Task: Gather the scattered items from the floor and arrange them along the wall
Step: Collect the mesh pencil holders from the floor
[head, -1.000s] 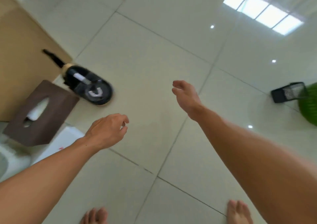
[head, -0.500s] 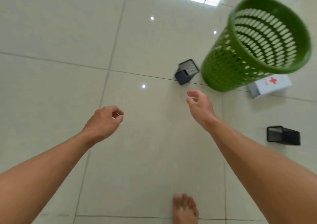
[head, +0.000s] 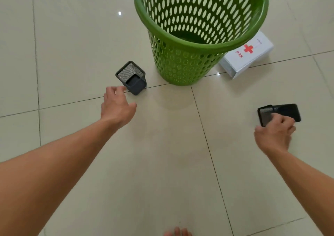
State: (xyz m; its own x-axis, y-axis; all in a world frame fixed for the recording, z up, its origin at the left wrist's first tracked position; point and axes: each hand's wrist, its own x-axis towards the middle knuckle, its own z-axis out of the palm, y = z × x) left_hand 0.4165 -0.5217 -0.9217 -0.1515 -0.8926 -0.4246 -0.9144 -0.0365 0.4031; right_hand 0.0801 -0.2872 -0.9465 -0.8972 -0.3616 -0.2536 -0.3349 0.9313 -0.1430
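Note:
A grey mesh pen holder lies tipped on the tiled floor, left of the green perforated basket. My left hand is just below it, fingers spread, fingertips at its lower edge. A second black mesh holder lies on its side at the right. My right hand is over its near end, fingers curled onto its rim. A white first-aid box with a red cross lies behind the basket.
Glossy cream floor tiles with dark grout lines spread all around. My bare toes show at the bottom edge. No wall is in sight.
The view swung from the tissue box and black device towards the basket, which is now closer. Both hands dropped down and apart, one to each mesh holder.

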